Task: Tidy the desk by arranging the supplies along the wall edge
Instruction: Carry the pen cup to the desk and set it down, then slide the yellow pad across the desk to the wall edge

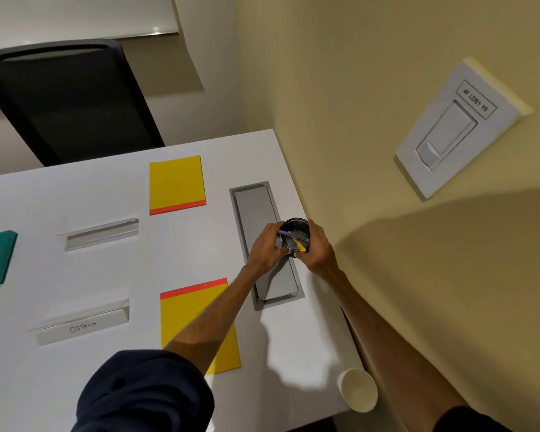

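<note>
With left hand (264,246) and right hand (318,248) clamped round the cup (295,225) over the hatch (256,207), setting it on the hatch's rim could tip it, spilling pens (299,245).

we log soft, warm indoor light from above and left. a broad blurred shadow covers the wall (449,291) at lower right; a paler one lies on the desk (290,353) at lower centre. slight glare on the white panel (156,28) upper left. edges bow outward; detail mildly soft.
</note>
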### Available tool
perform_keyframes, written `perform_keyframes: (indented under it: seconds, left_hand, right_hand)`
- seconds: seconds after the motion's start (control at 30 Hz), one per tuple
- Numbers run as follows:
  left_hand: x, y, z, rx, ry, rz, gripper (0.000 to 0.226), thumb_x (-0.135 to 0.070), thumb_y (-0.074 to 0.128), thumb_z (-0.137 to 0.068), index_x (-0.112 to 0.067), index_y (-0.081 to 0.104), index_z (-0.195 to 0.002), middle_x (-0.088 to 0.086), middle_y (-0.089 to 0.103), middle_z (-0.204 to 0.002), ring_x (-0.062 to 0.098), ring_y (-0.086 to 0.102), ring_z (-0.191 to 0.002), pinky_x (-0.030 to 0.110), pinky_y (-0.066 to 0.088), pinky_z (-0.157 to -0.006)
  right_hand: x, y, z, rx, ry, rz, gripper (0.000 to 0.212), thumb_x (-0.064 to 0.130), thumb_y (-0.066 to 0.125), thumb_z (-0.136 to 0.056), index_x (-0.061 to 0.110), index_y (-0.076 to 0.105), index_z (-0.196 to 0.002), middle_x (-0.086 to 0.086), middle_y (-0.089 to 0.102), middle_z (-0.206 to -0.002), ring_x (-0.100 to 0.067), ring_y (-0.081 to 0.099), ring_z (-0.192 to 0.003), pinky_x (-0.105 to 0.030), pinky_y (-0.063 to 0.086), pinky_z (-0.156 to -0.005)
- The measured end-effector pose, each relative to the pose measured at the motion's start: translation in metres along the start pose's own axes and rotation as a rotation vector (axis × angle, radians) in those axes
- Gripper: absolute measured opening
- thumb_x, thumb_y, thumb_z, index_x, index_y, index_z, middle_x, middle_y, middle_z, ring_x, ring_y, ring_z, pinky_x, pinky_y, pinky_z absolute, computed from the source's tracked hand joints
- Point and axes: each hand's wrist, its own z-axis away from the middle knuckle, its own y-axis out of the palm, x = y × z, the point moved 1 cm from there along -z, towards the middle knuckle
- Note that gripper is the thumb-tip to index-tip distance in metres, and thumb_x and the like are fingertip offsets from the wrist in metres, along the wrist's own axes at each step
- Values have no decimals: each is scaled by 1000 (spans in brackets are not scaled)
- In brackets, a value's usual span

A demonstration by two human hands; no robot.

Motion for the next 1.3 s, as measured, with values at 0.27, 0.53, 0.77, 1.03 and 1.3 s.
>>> perform_keyframes:
  seconds: [0.27,0.53,0.77,1.03,1.3]
  left_hand:
    - [7,0,-22,62,19,-42,68,-15,74,-86,-9,41,-145,11,51,-139,25,51,-126,37,45,-109]
    - [8,-2,-31,82,4,-22,67,-14,73,-86,-6,42,-144,12,52,-139,26,53,-124,41,44,-110]
    - [4,4,-32,79,-13,0,69,-12,74,-85,-10,40,-145,11,51,-143,27,52,-128,43,44,-111]
    - [4,9,-19,33,-31,28,56,-5,70,-86,-9,43,-136,14,56,-135,30,56,-120,41,48,-104]
    - [-6,-1,16,-129,-148,5,79,4,63,-86,-12,24,-153,13,45,-150,30,49,-134,47,47,-107]
  right_hand:
    - [-4,7,-13,-22,-6,81,81,8,74,-81,-7,29,-147,-23,45,-141,-36,48,-129,-44,50,-100]
    - [-7,12,-23,0,64,110,75,12,67,-84,3,31,-149,-18,37,-146,-34,44,-131,-43,49,-102]
    - [-9,16,-24,-10,86,194,71,5,59,-88,12,29,-151,-16,25,-156,-33,34,-140,-36,45,-103]
    - [-7,16,-2,-121,68,200,74,-1,56,-83,5,27,-151,-14,35,-148,-32,38,-136,-43,51,-97]
    - [17,20,18,-144,69,297,90,16,72,-83,4,16,-152,-15,27,-153,-30,34,-141,-39,36,-116]
